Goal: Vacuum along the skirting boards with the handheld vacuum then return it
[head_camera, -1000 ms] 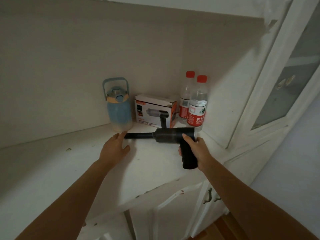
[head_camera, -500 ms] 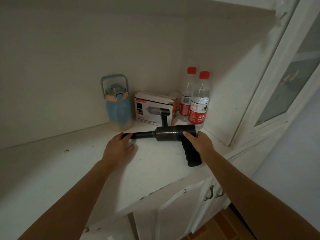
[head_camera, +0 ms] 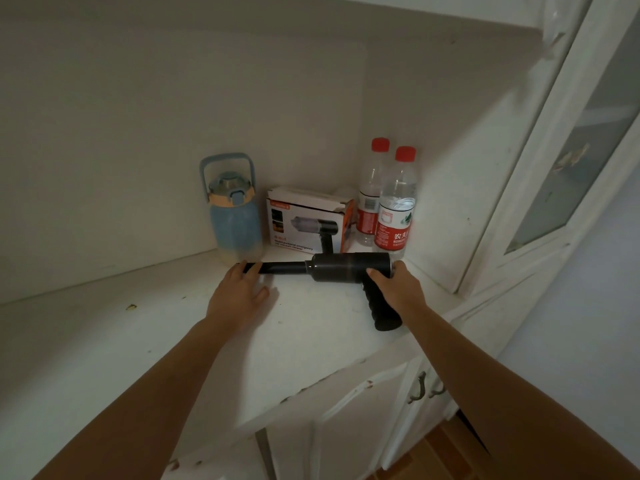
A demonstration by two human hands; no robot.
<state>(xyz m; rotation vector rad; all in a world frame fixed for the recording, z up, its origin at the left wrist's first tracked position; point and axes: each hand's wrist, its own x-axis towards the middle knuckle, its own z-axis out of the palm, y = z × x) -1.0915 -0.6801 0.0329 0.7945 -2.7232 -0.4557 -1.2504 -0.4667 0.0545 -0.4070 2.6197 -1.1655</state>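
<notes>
From my remote seat I see the handheld vacuum [head_camera: 346, 270] lying on the counter [head_camera: 138, 341] near its back right corner. Its nozzle points left and its handle points toward the front edge. My right hand [head_camera: 398, 289] grips it where handle meets body, fingers curled round. My left hand [head_camera: 239, 296] lies flat, straight fingertips touching the nozzle tip. Just behind stand a blue flask [head_camera: 235, 220], a vacuum box [head_camera: 304, 220] and two water bottles [head_camera: 394, 209].

Vacuum [head_camera: 349, 270] on shelf [head_camera: 138, 341]; behind it jug [head_camera: 237, 230] left, box [head_camera: 304, 220] middle, bottles [head_camera: 394, 209] right
</notes>
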